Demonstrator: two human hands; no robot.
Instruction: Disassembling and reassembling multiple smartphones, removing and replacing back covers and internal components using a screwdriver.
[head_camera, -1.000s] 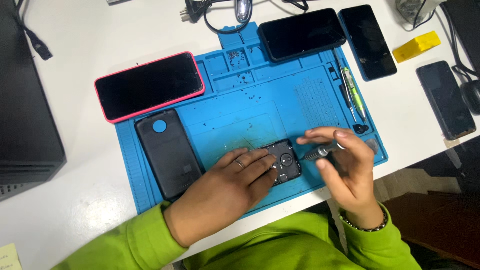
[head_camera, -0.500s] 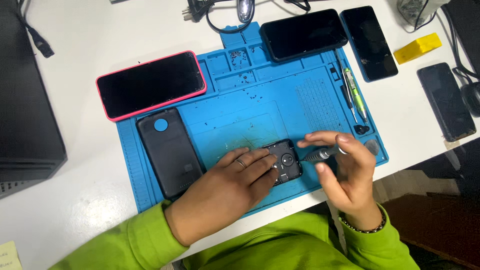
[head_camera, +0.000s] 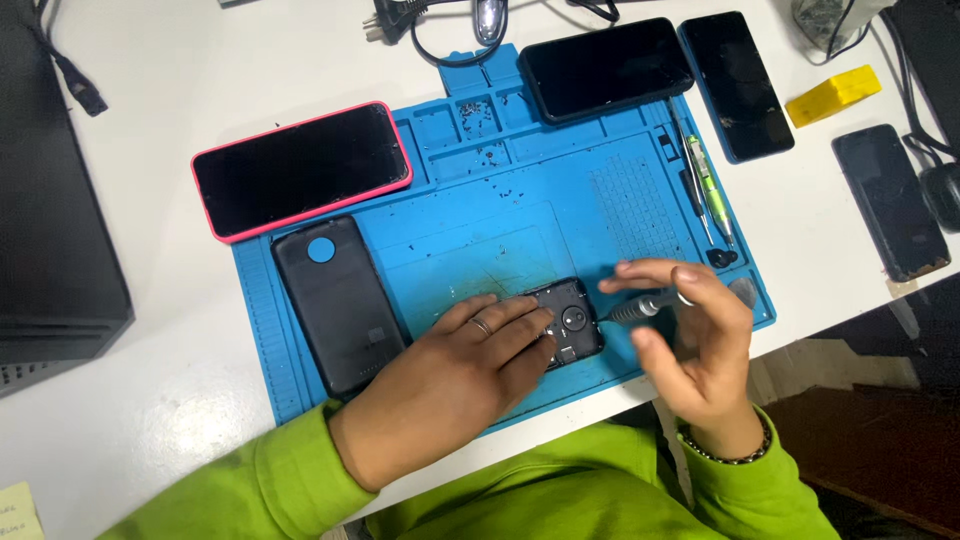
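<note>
- Work mat (head_camera: 620, 190) lies on the table (head_camera: 150, 80) before me.
- Opened phone (head_camera: 568, 322) on the mat's near edge, under my left hand (head_camera: 455, 375).
- My right hand (head_camera: 690, 335) just right of it, screwdriver (head_camera: 640, 308) tip touching it.
- Back cover (head_camera: 338, 300) left of my left hand.
- Cased phone (head_camera: 300, 168) behind the cover.
- Two phones (head_camera: 605, 68) at the mat's far right corner.

Left hand (head_camera: 455, 375) pins opened phone (head_camera: 568, 322); right hand (head_camera: 690, 340) holds probably screwdriver (head_camera: 640, 308)
</note>
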